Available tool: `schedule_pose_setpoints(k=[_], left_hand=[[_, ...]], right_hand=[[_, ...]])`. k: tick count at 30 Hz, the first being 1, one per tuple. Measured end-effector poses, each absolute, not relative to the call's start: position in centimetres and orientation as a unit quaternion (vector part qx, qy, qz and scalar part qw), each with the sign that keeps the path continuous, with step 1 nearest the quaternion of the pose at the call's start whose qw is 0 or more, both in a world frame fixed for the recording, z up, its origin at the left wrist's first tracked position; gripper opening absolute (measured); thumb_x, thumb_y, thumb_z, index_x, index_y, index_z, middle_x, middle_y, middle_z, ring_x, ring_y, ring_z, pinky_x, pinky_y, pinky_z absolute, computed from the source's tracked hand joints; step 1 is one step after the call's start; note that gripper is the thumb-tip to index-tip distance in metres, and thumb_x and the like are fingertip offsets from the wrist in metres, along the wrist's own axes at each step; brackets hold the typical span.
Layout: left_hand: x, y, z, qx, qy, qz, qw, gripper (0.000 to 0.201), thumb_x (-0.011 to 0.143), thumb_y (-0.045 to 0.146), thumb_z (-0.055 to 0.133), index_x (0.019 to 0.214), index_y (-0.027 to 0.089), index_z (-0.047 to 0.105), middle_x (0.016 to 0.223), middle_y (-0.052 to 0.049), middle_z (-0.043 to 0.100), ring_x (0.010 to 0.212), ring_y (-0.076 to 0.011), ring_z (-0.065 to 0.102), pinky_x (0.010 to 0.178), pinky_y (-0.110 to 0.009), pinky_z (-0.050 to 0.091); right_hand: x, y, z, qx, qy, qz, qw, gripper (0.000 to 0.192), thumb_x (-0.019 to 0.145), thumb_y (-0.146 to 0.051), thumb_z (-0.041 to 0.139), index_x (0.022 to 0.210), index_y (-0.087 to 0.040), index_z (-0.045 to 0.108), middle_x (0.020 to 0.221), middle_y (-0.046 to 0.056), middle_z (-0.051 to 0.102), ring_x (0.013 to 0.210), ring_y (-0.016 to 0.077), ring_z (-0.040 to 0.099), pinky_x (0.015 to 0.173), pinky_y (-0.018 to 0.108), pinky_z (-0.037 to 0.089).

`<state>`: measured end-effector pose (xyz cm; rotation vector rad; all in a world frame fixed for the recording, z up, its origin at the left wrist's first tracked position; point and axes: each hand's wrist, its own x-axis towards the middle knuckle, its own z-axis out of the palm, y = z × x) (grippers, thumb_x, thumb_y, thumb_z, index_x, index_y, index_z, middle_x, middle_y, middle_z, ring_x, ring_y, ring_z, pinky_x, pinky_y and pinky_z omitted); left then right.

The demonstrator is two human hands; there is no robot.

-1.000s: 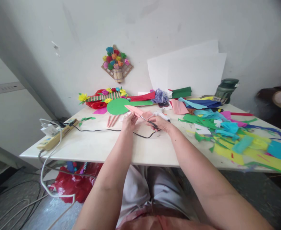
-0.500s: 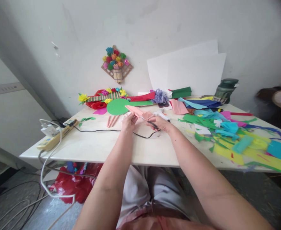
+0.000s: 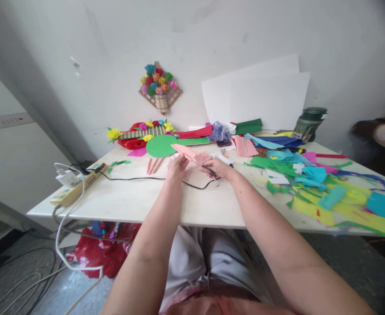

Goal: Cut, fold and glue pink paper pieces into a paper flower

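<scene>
My left hand [image 3: 178, 165] pinches the lower edge of a folded sheet of pink crepe paper [image 3: 188, 152], held a little above the table. In my right hand [image 3: 221, 169] are scissors [image 3: 209, 171] with dark handles, their blades pointing left and lying against the paper. Whether the blades are apart is too small to tell. Just behind the paper lies a green guitar-shaped cutout [image 3: 161, 146]. Several thin rolled pink paper strips [image 3: 155, 166] rest left of my left hand.
Coloured paper scraps [image 3: 310, 183] cover the table's right side, with a dark green bottle [image 3: 309, 124] behind them. A black cable [image 3: 133, 179] runs from the power strip [image 3: 70, 192] to below my hands. A flower-decorated woven piece [image 3: 146, 132] lies at the back.
</scene>
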<state>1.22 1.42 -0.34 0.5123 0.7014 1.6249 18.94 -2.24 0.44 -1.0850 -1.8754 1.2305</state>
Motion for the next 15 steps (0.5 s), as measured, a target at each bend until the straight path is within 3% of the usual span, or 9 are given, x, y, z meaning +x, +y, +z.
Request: schedule_pose_setpoints(k=[15], left_hand=[[1.29, 1.22, -0.09, 0.216, 0.311, 0.7, 0.605, 0.009, 0.075, 0.004, 0.06, 0.075, 0.013, 0.062, 0.067, -0.003, 0.067, 0.069, -0.0128, 0.067, 0.078, -0.027, 0.053]], right_hand=[[19.0, -2.1, 0.32, -0.406, -0.717, 0.465, 0.323, 0.042, 0.064, -0.054, 0.071, 0.066, -0.015, 0.056, 0.046, -0.005, 0.05, 0.034, 0.0039, 0.04, 0.034, 0.018, 0.03]])
